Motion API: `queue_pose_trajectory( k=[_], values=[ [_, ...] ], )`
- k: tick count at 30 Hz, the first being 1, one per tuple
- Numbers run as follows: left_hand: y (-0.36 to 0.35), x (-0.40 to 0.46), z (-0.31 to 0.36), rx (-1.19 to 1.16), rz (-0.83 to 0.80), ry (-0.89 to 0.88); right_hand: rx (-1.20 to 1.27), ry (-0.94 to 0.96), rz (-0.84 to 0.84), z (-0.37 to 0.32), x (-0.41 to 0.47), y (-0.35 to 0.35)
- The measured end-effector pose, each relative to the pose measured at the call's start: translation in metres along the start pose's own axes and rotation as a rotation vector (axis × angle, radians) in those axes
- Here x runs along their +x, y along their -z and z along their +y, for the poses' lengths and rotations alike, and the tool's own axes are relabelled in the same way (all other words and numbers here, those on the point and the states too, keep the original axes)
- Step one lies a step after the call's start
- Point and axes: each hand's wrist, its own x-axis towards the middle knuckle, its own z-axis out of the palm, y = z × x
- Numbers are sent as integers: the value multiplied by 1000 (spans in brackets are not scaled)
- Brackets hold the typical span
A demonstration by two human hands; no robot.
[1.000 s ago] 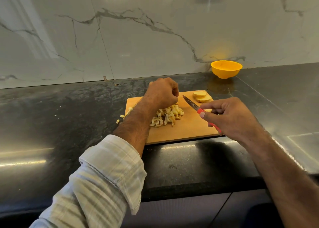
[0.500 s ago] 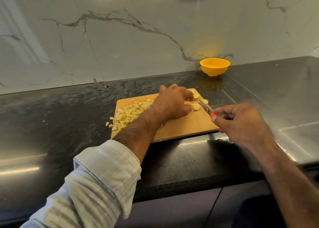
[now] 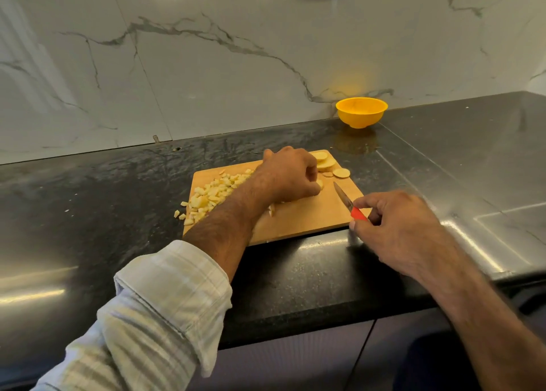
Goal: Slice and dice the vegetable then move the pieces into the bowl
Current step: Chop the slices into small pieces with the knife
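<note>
Cutting on the board

The left hand (image 3: 291,173) curls its grip around a slice (image 3: 320,183) on the board (image 3: 307,216). The right hand (image 3: 396,228) grips the knife (image 3: 344,198). Diced bits (image 3: 211,195) lie on the board's left. The yellow bowl (image 3: 361,112) sits far back on the tabletop (image 3: 88,198). No writing shows.

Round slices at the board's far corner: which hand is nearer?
Left. The left hand lies right beside the round slices; the right hand, holding the knife, is nearer the board's front edge.

Diced pieces (image 3: 211,197) lie left on the board (image 3: 307,217), slices (image 3: 334,167) far right, bowl (image 3: 361,112) behind.
</note>
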Motion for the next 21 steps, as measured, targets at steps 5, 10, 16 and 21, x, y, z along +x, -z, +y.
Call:
queue_pose_trajectory(
  k=[5,10,16,21],
  values=[
    [11,-7,-19,-66,-17,46,-49,45,-71,-19,9,-15],
    [9,-6,-17,-11,17,47,-76,41,-26,-29,23,-19],
    [8,-6,-17,-24,3,54,-203,84,-39,-41,23,-26],
    [9,-6,-17,-5,-16,47,-286,105,-89,-51,23,-28]
  ],
)
